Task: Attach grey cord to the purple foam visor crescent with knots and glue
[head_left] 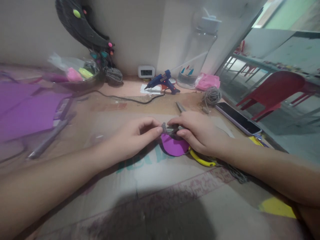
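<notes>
Both my hands meet at the middle of a cardboard-covered table (155, 186). My left hand (135, 136) pinches a small grey piece of twine (167, 127) with thumb and forefinger. My right hand (197, 131) grips the same grey piece from the other side and holds a purple foam circle (173, 146) beneath it. Yellow-handled scissors (201, 160) lie under my right wrist, their grey blade tip poking out past my knuckles.
A blue glue gun (162, 81) on white paper, a small digital clock (146, 71) and a large clear bottle (197, 50) stand at the back. A twine ball (212, 96), pink bag (208, 81), phone (237, 117), purple foam sheets (27, 110), a bowl of clutter (75, 75).
</notes>
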`<act>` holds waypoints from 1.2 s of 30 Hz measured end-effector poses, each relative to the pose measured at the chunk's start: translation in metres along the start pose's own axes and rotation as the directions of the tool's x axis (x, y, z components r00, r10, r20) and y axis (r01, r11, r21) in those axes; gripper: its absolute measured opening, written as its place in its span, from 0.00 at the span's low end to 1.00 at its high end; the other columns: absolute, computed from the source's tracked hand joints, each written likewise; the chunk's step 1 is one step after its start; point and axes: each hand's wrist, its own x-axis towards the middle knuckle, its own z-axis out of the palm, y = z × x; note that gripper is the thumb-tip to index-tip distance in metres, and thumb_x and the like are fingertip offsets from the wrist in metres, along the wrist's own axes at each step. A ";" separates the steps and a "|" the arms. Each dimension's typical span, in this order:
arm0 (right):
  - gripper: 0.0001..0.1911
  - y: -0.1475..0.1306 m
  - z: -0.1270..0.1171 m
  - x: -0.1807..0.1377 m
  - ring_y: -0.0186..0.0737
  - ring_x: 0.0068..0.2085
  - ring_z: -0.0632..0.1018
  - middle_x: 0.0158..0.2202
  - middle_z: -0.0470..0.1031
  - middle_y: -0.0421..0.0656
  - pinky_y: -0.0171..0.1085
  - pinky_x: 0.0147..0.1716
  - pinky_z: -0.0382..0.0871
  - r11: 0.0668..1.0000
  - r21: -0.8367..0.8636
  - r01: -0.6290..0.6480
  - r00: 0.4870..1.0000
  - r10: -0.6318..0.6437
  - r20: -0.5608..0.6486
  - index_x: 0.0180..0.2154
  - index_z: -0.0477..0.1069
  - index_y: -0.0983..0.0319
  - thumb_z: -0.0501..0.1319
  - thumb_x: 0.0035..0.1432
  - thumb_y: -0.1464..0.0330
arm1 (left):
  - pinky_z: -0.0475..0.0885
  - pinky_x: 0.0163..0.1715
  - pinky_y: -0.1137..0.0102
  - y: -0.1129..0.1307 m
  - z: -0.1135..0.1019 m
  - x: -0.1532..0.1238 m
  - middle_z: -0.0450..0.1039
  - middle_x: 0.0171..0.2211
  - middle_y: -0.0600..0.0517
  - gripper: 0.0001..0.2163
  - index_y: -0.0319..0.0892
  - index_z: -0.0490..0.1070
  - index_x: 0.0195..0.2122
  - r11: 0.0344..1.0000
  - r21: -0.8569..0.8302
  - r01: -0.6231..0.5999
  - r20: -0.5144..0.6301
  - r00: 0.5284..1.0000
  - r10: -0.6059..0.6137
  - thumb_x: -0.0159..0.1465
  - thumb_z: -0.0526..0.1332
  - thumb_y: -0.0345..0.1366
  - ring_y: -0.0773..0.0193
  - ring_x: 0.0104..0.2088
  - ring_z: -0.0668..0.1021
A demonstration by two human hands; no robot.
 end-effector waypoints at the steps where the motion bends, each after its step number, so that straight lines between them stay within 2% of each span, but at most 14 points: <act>1: 0.22 0.000 0.001 0.000 0.40 0.34 0.70 0.35 0.73 0.47 0.38 0.35 0.59 1.000 -0.017 -0.009 1.000 0.010 0.010 0.46 0.70 0.68 0.45 0.68 0.60 | 0.64 0.27 0.74 0.000 0.000 0.000 0.74 0.30 0.54 0.10 0.42 0.73 0.34 1.000 -0.001 0.003 0.000 1.000 -0.003 0.65 0.56 0.42 0.67 0.30 0.72; 11: 0.25 0.001 0.003 0.000 0.40 0.33 0.71 0.32 0.74 0.46 0.37 0.33 0.58 0.994 -0.094 -0.057 0.997 0.062 0.047 0.45 0.72 0.66 0.43 0.69 0.58 | 0.65 0.27 0.74 -0.002 0.001 0.000 0.71 0.29 0.55 0.09 0.42 0.72 0.33 0.997 -0.075 0.024 -0.008 1.000 -0.024 0.65 0.57 0.42 0.68 0.28 0.71; 21: 0.21 -0.002 0.001 0.001 0.39 0.32 0.72 0.31 0.74 0.46 0.36 0.32 0.59 0.986 -0.167 -0.023 0.998 0.032 0.051 0.44 0.73 0.66 0.46 0.69 0.60 | 0.66 0.29 0.73 -0.001 0.000 0.000 0.71 0.27 0.55 0.09 0.42 0.72 0.31 0.993 -0.112 0.028 -0.004 1.000 -0.029 0.63 0.58 0.41 0.67 0.28 0.71; 27: 0.19 -0.003 0.000 0.001 0.38 0.30 0.71 0.28 0.74 0.45 0.36 0.30 0.58 0.979 -0.197 0.047 0.999 -0.045 0.011 0.42 0.74 0.66 0.48 0.68 0.62 | 0.66 0.28 0.73 0.000 -0.001 0.000 0.71 0.27 0.55 0.08 0.42 0.73 0.32 0.989 -0.135 0.063 0.018 0.998 -0.061 0.62 0.59 0.40 0.68 0.27 0.71; 36: 0.19 -0.004 0.000 0.000 0.38 0.31 0.71 0.29 0.74 0.45 0.36 0.31 0.58 0.977 -0.211 0.015 1.000 -0.014 0.007 0.43 0.73 0.66 0.48 0.68 0.61 | 0.62 0.25 0.74 0.002 -0.001 0.000 0.66 0.25 0.57 0.08 0.41 0.69 0.30 0.984 -0.170 0.058 0.026 0.998 -0.055 0.63 0.58 0.38 0.70 0.25 0.67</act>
